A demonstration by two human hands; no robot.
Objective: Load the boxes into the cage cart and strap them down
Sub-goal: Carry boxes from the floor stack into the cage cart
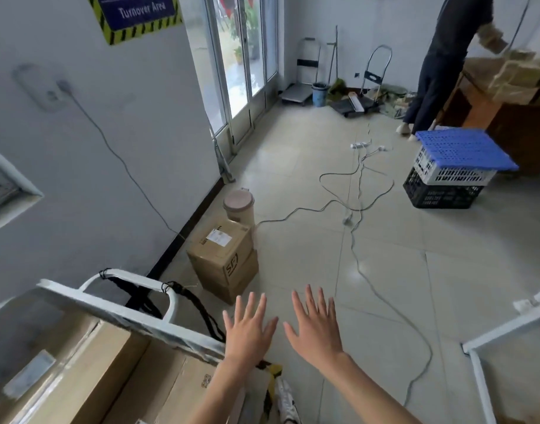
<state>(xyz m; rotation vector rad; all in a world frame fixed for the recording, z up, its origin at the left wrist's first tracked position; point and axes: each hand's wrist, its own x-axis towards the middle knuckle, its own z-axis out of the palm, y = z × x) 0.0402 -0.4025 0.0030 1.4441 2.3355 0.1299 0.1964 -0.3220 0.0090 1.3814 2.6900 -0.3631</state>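
hands out, nothing held

both the left hand (247,335) and right hand (316,330) are stretched forward, palms down, fingers spread and grasping nothing, side by side over the tiled floor (385,286). ahead of them, by the wall, two stacked cardboard boxes (224,261) stand on the floor, the upper one bearing a shipping label. at lower left, the white cage cart (134,315) already holds large cartons (88,371), with black straps (198,304) hanging from its rail.

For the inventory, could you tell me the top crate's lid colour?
Blue, on the perforated plastic lid, seen in the head view.
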